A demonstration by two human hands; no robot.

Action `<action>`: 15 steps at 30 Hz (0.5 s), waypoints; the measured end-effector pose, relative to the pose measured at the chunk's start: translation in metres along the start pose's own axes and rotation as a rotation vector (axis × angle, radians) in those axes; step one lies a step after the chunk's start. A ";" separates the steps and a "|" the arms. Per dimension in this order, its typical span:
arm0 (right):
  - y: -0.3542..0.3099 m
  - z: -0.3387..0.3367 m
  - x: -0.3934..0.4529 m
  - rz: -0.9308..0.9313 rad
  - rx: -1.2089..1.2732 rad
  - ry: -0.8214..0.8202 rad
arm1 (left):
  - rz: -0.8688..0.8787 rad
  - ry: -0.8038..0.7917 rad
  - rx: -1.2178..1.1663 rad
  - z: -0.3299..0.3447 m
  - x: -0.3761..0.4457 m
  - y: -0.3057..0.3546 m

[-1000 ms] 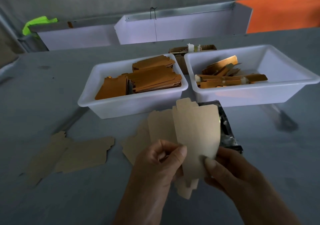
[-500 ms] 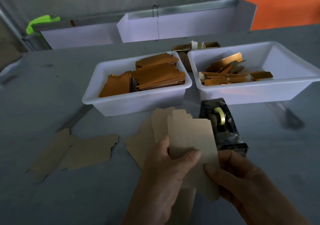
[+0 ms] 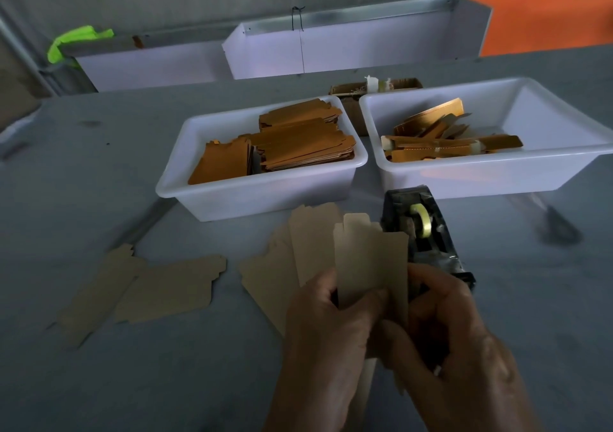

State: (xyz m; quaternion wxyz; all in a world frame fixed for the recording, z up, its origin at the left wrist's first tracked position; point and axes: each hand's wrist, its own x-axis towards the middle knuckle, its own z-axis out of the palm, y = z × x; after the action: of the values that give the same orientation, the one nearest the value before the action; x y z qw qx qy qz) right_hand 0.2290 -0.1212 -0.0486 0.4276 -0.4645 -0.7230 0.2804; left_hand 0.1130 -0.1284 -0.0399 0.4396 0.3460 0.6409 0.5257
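Since the prior frame the hands have drawn closer together. The left hand (image 3: 328,328) pinches the cardboard blank (image 3: 368,262), now folded narrower, and the right hand (image 3: 454,348) grips its right edge. The blank is held upright above the table, just before the tape dispenser (image 3: 428,232). The left bin (image 3: 265,199) holds stacked orange-brown blanks (image 3: 298,142); the right bin (image 3: 481,179) holds loose taped pieces (image 3: 441,142).

tan cardboard blank (image 3: 370,259), upright, folded
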 end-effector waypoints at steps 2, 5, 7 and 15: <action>-0.004 0.000 0.000 -0.015 0.109 -0.044 | -0.008 -0.041 -0.047 0.001 -0.002 0.001; -0.011 -0.002 0.003 -0.044 0.090 -0.110 | -0.037 -0.146 -0.136 -0.004 -0.004 0.004; -0.009 -0.003 0.003 -0.043 0.063 -0.108 | 0.001 -0.184 -0.130 -0.007 -0.004 0.004; -0.002 -0.011 0.007 0.291 0.399 -0.159 | 0.146 -0.218 0.065 -0.020 -0.006 0.000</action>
State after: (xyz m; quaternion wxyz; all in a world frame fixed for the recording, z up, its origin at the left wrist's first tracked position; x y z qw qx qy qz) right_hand 0.2368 -0.1150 -0.0393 0.4076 -0.4467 -0.6104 0.5117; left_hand 0.0966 -0.1408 -0.0374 0.4558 0.4609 0.5791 0.4945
